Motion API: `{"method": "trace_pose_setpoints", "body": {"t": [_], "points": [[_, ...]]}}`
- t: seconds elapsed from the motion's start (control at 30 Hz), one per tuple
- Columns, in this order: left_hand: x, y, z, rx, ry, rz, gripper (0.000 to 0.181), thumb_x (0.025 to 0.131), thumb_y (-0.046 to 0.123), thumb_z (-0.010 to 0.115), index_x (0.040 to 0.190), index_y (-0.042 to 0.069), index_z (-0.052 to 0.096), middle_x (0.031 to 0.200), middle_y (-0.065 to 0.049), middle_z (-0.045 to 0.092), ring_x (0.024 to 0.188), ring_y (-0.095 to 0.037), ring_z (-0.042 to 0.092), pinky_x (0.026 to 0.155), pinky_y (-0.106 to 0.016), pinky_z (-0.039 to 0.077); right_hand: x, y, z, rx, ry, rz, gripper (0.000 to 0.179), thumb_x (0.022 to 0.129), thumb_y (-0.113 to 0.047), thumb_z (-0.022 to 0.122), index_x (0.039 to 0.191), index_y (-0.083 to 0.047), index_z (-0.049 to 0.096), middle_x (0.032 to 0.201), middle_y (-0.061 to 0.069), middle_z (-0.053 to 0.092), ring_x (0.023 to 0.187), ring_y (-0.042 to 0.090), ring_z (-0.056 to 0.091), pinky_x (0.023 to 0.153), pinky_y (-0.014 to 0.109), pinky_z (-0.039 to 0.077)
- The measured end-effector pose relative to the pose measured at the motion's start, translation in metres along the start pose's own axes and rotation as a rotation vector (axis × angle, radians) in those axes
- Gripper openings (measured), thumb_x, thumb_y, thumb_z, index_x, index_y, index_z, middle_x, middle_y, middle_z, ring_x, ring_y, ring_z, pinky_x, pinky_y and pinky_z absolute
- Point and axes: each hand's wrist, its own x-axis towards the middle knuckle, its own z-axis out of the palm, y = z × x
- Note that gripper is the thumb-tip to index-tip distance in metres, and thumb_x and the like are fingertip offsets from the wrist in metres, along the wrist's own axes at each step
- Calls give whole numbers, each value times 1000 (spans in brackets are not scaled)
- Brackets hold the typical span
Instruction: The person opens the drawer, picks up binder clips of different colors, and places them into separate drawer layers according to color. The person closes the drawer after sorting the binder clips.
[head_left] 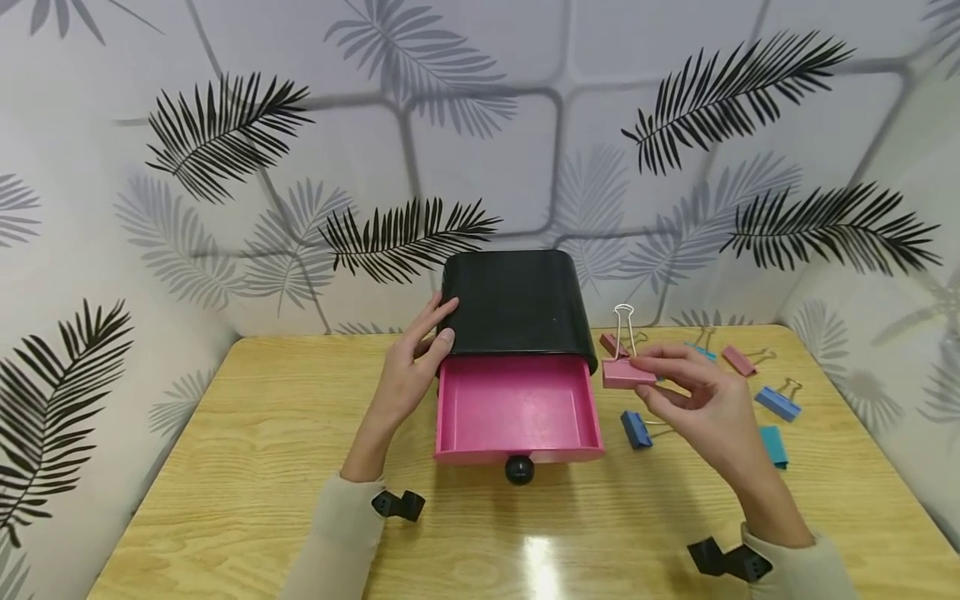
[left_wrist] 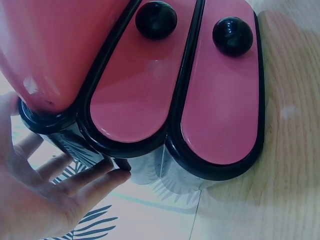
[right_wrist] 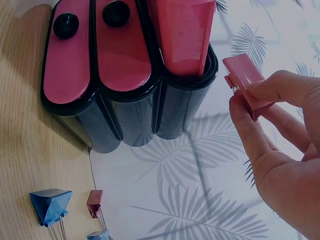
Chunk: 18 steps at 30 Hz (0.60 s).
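Observation:
A small black cabinet (head_left: 513,300) stands against the wall, its top pink drawer (head_left: 517,408) pulled out and bare inside. My left hand (head_left: 405,367) rests along the cabinet's left side near the top, thumb at the upper edge; in the left wrist view its fingers spread against the black side. Just right of the drawer, my right hand (head_left: 697,392) pinches a pink binder clip (head_left: 618,375) between thumb and fingers, one wire handle pointing up. In the right wrist view the held clip (right_wrist: 245,75) is raised beside the top drawer, not touching it.
Several binder clips lie on the wooden table (head_left: 300,467) at the right: a near blue clip (head_left: 637,430), a far blue clip (head_left: 778,403), a teal clip (head_left: 774,447) and a pink clip (head_left: 738,361). Two lower drawers (left_wrist: 220,105) are closed, with black knobs.

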Motion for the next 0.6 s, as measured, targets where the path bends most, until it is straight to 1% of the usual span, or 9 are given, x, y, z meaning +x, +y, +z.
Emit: {"method": "trace_pose_setpoints", "body": {"t": [0.07, 0.13, 0.27, 0.4, 0.6], "points": [[-2, 13, 0, -1, -5, -7, 45, 106, 16, 52, 151, 9, 53, 166, -10, 32, 147, -26, 40, 109, -52, 42, -1, -1, 1, -18, 1, -6, 33, 84, 17, 73, 116, 10, 73, 121, 11, 63, 104, 15, 66, 83, 26, 55], [-3, 24, 0, -1, -9, -21, 46, 106, 11, 51, 150, 2, 51, 165, -16, 31, 146, -30, 40, 109, -53, 42, -2, -3, 2, -9, -3, -5, 32, 84, 17, 74, 115, 9, 73, 121, 12, 63, 106, 17, 65, 83, 26, 56], [-4, 23, 0, 2, -6, -27, 46, 105, 10, 51, 150, 1, 51, 165, -16, 31, 145, -30, 42, 108, -53, 43, -4, -6, 6, 24, -17, -7, 32, 84, 16, 74, 115, 8, 74, 120, 12, 64, 107, 19, 64, 85, 28, 56], [-3, 23, 0, 2, -3, -25, 46, 105, 11, 51, 150, 2, 52, 165, -16, 31, 146, -29, 41, 108, -53, 43, -5, -7, 9, 74, -45, -34, 32, 84, 17, 74, 115, 9, 73, 122, 15, 63, 111, 21, 63, 87, 29, 55], [-4, 24, 1, 2, -1, -21, 45, 106, 12, 51, 150, 3, 52, 165, -17, 32, 147, -29, 39, 110, -54, 41, -8, -12, 15, 85, -72, -63, 33, 83, 18, 74, 114, 9, 73, 122, 16, 64, 117, 22, 60, 88, 29, 54]]}}
